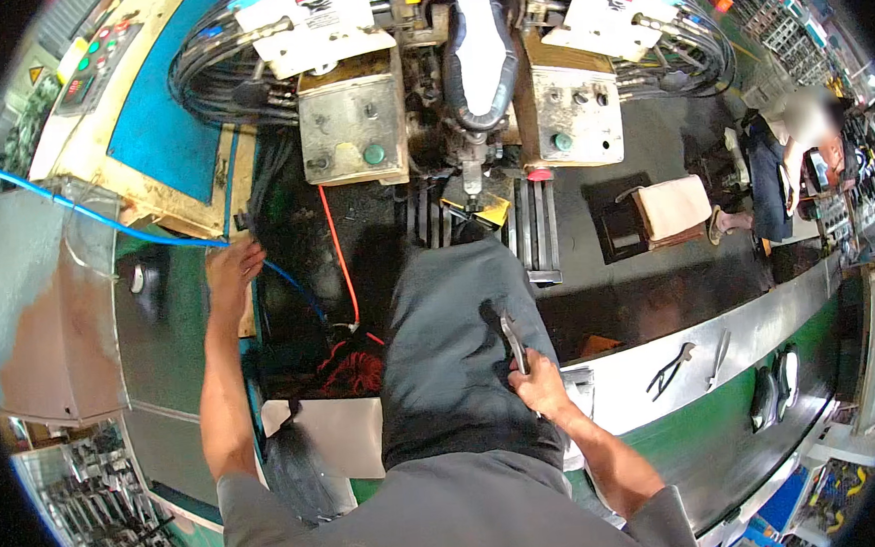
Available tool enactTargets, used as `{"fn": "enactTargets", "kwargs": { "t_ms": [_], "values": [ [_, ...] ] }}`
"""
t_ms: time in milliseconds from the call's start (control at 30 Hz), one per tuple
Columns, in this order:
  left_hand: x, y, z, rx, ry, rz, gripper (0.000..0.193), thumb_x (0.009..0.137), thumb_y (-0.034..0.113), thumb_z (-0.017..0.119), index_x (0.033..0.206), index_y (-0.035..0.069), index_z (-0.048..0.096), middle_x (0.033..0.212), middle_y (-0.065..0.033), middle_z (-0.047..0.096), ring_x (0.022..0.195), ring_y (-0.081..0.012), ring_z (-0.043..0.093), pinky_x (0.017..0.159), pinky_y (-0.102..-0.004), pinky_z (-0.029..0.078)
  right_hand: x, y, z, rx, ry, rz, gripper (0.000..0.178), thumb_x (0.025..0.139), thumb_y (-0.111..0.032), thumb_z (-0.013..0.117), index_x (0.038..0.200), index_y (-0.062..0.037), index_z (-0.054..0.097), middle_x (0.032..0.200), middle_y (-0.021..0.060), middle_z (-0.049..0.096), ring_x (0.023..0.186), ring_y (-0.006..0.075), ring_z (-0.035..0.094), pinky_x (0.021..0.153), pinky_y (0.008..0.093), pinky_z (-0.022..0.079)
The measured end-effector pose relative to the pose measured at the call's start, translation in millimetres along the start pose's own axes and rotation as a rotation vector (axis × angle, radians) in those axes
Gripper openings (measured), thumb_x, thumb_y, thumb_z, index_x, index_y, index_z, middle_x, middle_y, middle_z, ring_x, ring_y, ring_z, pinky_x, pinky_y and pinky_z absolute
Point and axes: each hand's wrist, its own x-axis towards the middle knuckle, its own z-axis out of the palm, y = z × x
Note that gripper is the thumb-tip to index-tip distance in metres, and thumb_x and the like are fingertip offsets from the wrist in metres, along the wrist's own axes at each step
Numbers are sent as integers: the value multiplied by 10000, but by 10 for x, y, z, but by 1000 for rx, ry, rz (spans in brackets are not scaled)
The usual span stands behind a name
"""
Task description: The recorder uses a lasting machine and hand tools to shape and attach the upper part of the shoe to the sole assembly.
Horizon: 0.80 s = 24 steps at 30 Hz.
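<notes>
My left hand (235, 268) is at the left, beside the yellow machine frame, its fingers curled where a blue hose (139, 228) meets them. The hose comes in from the far left and shows again beyond my fingers, bending downward. In front of my right thigh, my right hand (537, 384) is closed round a metal hand tool (513, 341). Its curved, dark upper end points up and away; my fist hides the rest. Ahead of my knees, a dark shoe (478, 65) with a white sole sits sole-up in the machine, apart from both hands.
Control boxes (353, 118) with buttons flank the shoe. A red cord (337, 250) hangs near my left knee. On the bench (761, 319) at right lie pliers (672, 370), a slim tool (720, 358) and a pair of shoes (775, 390). Another person (801, 151) is at the far right.
</notes>
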Motion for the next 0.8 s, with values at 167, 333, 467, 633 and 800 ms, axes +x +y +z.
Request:
{"fn": "enactTargets", "kwargs": {
  "t_ms": [167,333,467,633,800],
  "values": [
    [238,946,2096,-35,-407,240,556,1133,393,575,1495,-30,564,1351,-190,724,1253,-307,710,1136,-407,508,54,63,-222,83,-124,-32,343,923,-161,693,1212,22,670,933,194,758,844,339,764,794,432,603],
    [628,1638,3621,-216,-748,198,563,1142,350,574,1607,58,448,1441,-124,713,1245,-261,714,1100,-456,541,-65,133,-355,891,-248,191,400,1104,-156,595,1428,71,534,852,77,625,713,182,662,678,384,634],
    [680,1984,4131,-578,-773,-308,492,1014,443,761,1353,89,721,1335,-93,769,1201,-269,726,1097,-500,545,-206,186,-500,683,-137,138,367,1128,-292,608,1305,27,655,812,67,701,775,191,710,731,388,624],
    [214,2050,4038,-588,-765,68,604,1083,249,636,1629,74,450,1485,-125,653,1266,-264,690,1109,-436,562,-396,44,-844,177,61,-82,301,1104,-297,612,1188,-20,696,824,172,760,814,352,780,705,474,594],
    [-827,1763,3648,-394,-789,293,866,999,272,673,1720,45,250,1608,-162,523,1441,-282,571,1202,-438,488,-465,-488,-1312,-79,290,-523,414,1056,-62,648,1459,7,587,1000,243,660,859,410,699,759,461,567]
  ]
}}
